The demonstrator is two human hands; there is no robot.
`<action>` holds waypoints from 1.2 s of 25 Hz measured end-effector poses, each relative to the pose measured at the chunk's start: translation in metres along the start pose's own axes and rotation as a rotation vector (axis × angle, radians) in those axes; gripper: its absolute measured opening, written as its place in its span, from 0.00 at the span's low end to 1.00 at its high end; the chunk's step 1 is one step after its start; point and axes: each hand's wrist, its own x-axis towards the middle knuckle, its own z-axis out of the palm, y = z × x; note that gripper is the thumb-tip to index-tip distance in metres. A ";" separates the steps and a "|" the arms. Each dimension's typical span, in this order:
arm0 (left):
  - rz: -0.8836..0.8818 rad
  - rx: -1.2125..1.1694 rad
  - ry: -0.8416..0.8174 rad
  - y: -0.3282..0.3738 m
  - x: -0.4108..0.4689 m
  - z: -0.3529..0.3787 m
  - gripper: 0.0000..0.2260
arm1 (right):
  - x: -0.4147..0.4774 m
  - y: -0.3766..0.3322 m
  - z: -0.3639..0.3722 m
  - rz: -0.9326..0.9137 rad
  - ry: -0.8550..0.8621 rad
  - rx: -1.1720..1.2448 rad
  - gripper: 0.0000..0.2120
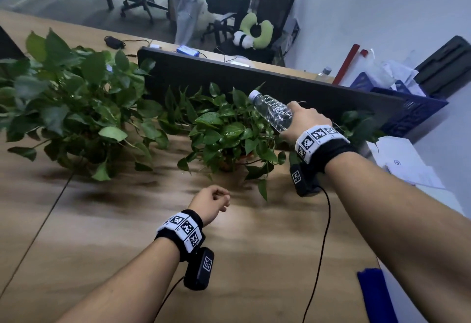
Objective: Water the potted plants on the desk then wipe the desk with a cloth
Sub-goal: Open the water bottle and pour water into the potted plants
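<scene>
My right hand (pixel 307 120) grips a clear plastic water bottle (pixel 272 111), tilted with its white-capped neck pointing up-left over the smaller leafy potted plant (pixel 229 134). A larger potted plant (pixel 76 103) stands to its left on the wooden desk (pixel 114 233). A third plant (pixel 362 125) shows partly behind my right wrist. My left hand (pixel 210 202) hovers over the desk in front of the smaller plant, fingers curled in, holding nothing. A blue cloth (pixel 374 294) lies at the desk's right edge near me.
A dark partition panel (pixel 254 83) runs behind the plants. Papers (pixel 407 164) and a blue crate (pixel 407 108) sit at the right. Thin black cables cross the desk. Office chairs and a standing person's legs are beyond the desk.
</scene>
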 end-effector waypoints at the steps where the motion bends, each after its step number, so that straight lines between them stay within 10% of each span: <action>1: 0.022 -0.001 0.008 0.004 0.002 -0.005 0.08 | -0.005 -0.002 0.005 0.009 -0.008 0.084 0.27; 15: 0.237 -0.047 0.066 0.051 0.007 -0.010 0.03 | -0.063 -0.038 0.024 0.071 0.111 0.859 0.31; 30: 0.302 -0.084 -0.151 0.089 -0.007 0.025 0.15 | -0.073 -0.036 0.008 0.026 0.064 0.659 0.33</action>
